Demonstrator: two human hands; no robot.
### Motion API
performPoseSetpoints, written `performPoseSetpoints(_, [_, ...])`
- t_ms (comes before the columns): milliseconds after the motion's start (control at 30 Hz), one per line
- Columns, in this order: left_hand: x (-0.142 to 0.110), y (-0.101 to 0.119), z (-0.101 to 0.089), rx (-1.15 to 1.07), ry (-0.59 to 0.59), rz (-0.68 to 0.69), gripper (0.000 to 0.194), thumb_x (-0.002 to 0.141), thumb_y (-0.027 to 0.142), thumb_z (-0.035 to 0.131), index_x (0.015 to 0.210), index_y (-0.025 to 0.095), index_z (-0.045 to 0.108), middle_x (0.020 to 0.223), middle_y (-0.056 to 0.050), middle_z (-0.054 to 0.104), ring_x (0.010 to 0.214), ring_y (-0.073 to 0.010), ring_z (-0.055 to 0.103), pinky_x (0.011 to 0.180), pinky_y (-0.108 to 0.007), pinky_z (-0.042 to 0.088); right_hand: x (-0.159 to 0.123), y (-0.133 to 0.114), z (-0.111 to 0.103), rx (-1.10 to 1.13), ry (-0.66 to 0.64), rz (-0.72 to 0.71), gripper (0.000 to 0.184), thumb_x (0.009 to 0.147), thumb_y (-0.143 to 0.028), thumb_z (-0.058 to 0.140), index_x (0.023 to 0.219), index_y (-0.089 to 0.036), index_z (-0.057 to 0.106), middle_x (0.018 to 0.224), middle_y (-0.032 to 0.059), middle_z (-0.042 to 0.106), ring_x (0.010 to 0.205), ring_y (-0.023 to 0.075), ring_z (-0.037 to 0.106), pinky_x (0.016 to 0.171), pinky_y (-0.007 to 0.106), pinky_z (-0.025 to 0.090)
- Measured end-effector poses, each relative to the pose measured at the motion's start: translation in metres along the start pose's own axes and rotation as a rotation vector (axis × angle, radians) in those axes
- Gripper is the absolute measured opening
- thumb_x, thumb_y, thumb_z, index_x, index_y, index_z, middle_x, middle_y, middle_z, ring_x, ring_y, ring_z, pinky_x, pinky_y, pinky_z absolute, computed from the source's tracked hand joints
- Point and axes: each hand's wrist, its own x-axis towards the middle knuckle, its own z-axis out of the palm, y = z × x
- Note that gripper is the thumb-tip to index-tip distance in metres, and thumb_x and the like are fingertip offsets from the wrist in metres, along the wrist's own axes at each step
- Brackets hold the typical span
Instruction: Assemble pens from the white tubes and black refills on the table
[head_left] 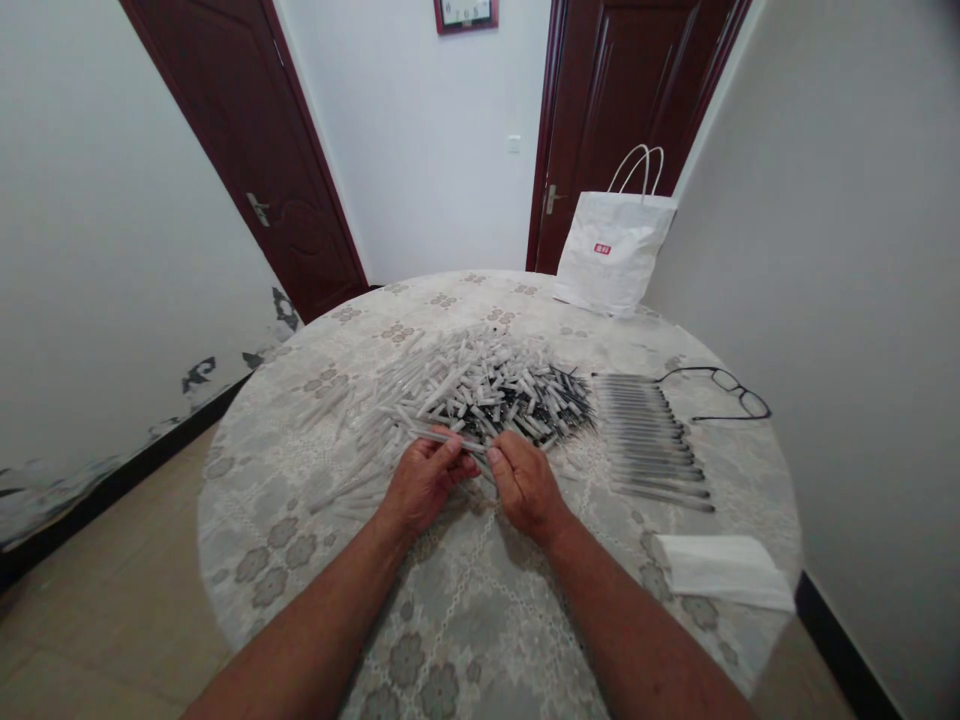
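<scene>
My left hand (424, 482) is closed, thumb over fingers, around a slim translucent pen barrel (466, 442) near the table's middle. At the barrel's right end my right hand (526, 485) is closed in a pinch; whether a smaller part sits in those fingers is hidden. Just beyond both hands spreads a heap of loose pen parts: long clear barrels (390, 410) on the left, and short whitish caps (480, 375) mixed with dark thin pieces (566, 395) on the right. Several pens (652, 440) with dark ends lie side by side in a row to the right.
Black-framed glasses (739, 392) lie beyond the row of pens, near the right edge. A folded white sheet (724, 570) lies at the front right. At the back stands a white paper bag (619, 250). A patterned cloth (450, 620) covers the round table.
</scene>
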Motion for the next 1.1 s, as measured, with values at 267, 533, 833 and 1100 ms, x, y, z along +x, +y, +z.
performPoseSetpoints(267, [0.001,-0.005,0.003,0.116,-0.052,0.056,0.025,0.08,0.035,0.079,0.086,0.016,0.064,0.075,-0.002,0.068,0.065,-0.0141,0.066,0.069,-0.029,0.057,0.002,0.0,-0.01,0.026,0.008,-0.078,0.014,0.095,-0.028,0.052,0.101,-0.021,0.062,0.088,0.0052,0.064,0.077,0.0182,0.059,0.073,0.029,0.046])
performPoseSetpoints(533, [-0.005,0.017,0.003,0.637,-0.079,0.205,0.027,0.088,0.043,0.065,0.091,0.016,0.068,0.076,-0.005,0.07,0.062,-0.0159,0.065,0.062,-0.026,0.052,0.004,0.01,-0.028,0.04,0.232,0.082,0.018,0.096,-0.032,0.051,0.1,-0.02,0.065,0.079,0.0031,0.064,0.072,0.0173,0.059,0.067,0.028,0.046])
performPoseSetpoints(833, [-0.035,0.052,-0.014,1.251,-0.086,0.361,0.016,0.092,0.032,0.057,0.092,0.021,0.068,0.081,-0.001,0.069,0.075,-0.0157,0.064,0.073,-0.027,0.046,0.017,0.031,-0.041,0.314,0.523,0.315,0.031,0.089,-0.05,0.063,0.084,-0.019,0.062,0.05,-0.0074,0.051,0.043,0.0093,0.044,0.044,0.021,0.037])
performPoseSetpoints(1100, [-0.042,0.025,-0.006,1.521,-0.275,0.383,0.013,0.091,0.026,0.057,0.098,0.021,0.067,0.094,-0.006,0.07,0.088,-0.0204,0.065,0.079,-0.03,0.046,0.028,0.047,-0.066,0.689,0.769,0.37,0.031,0.082,-0.049,0.07,0.082,-0.02,0.058,0.056,-0.0094,0.048,0.04,0.0059,0.042,0.037,0.017,0.031])
